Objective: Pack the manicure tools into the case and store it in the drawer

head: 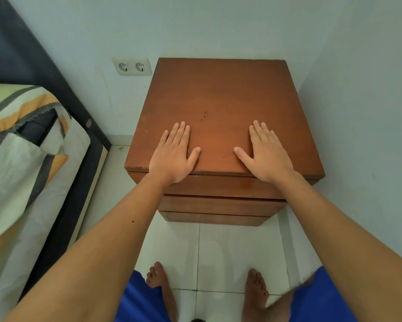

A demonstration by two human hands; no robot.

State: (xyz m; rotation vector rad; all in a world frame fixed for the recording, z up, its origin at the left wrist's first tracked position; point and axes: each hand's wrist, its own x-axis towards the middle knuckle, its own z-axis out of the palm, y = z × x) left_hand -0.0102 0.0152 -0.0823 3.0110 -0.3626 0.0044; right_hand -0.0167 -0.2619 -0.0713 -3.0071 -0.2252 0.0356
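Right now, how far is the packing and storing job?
Cannot tell if it is finished or not begun: no case or tools show. Both the left hand and right hand lie flat on the nightstand top, holding nothing. The drawers look shut.

both arms reach forward, left grip (172, 156) and right grip (268, 155) lying palm-down, fingers straight, thumbs pointing inward.

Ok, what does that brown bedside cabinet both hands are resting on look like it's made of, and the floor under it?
The brown bedside cabinet looks like wood or wood veneer with a semi-gloss reddish-brown varnish: faint grain, soft sheen, small scuffs on top. Solid or veneered cannot be told. The white floor looks like glazed ceramic tile: square pieces, thin grout lines, slight reflection. The left hand and right hand lie flat on the top.
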